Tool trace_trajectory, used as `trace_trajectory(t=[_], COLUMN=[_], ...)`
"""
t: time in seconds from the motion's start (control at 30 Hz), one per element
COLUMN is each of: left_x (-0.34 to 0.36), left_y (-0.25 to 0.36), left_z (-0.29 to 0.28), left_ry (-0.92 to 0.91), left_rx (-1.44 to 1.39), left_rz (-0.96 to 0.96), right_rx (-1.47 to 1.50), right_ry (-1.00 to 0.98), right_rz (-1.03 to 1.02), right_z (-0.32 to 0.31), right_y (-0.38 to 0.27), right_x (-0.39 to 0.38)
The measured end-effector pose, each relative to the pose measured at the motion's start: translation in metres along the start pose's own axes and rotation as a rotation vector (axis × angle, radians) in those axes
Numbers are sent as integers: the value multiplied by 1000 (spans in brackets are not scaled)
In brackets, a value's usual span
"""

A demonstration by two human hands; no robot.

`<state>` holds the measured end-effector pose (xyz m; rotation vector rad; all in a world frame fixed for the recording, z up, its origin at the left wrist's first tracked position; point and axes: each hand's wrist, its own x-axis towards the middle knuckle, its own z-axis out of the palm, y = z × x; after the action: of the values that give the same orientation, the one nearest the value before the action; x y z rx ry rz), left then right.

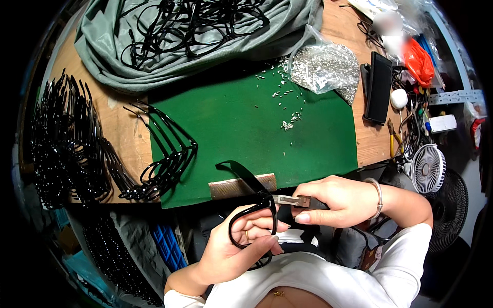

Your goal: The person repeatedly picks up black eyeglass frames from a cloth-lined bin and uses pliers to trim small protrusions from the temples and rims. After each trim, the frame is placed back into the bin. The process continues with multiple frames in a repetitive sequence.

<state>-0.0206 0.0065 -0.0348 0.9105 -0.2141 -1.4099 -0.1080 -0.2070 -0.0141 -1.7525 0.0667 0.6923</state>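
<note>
Grn mat (221, 118), blk specs (274, 218), temple (247, 177) pointing fwd-L

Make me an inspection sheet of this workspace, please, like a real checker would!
Surface: green mat on a wooden table; small silvery pieces lie scattered on the mat.
Job's things: black glasses frame and pliers-like tool, both in hand; more black frames at the left and on grey-green cloth; clear bag of silvery pieces.
Clutter: black flat object, yellow-handled pliers, orange-red bag.
Hands: left hand holds the black glasses frame; right hand grips the pliers-like tool, its metal end at the frame's corner.
Cables: dark tangle at the right.
Surroundings: white fan and larger black fan.
</note>
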Motion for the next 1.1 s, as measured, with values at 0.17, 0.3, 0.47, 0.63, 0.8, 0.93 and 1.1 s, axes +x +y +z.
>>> trace_trajectory(t=[0.17,0.3,0.47,0.63,0.8,0.93,1.1], left_x=[0,0,0,1,3,3,1], left_y=[-4,-3,-6,-3,-4,-4,16], left_z=[2,3,7,9,6,6,21], left_ry=[0,6,47,37,30,19,180], left_rx=[-6,23,7,15,43,38,472], left_rz=[16,0,2,-4,2,73,292], right_rx=[-88,-224,-441,-388,-272,-436,-330], right_ry=[-36,-18,205,169,200,529,530], right_rz=[29,63,38,15,116,-60,-43], right_z=[-5,-4,10,-1,-25,-6,-5], right_y=[-9,-14,-8,-13,16,54,51], right_x=[3,6,3,-2,5,25,30])
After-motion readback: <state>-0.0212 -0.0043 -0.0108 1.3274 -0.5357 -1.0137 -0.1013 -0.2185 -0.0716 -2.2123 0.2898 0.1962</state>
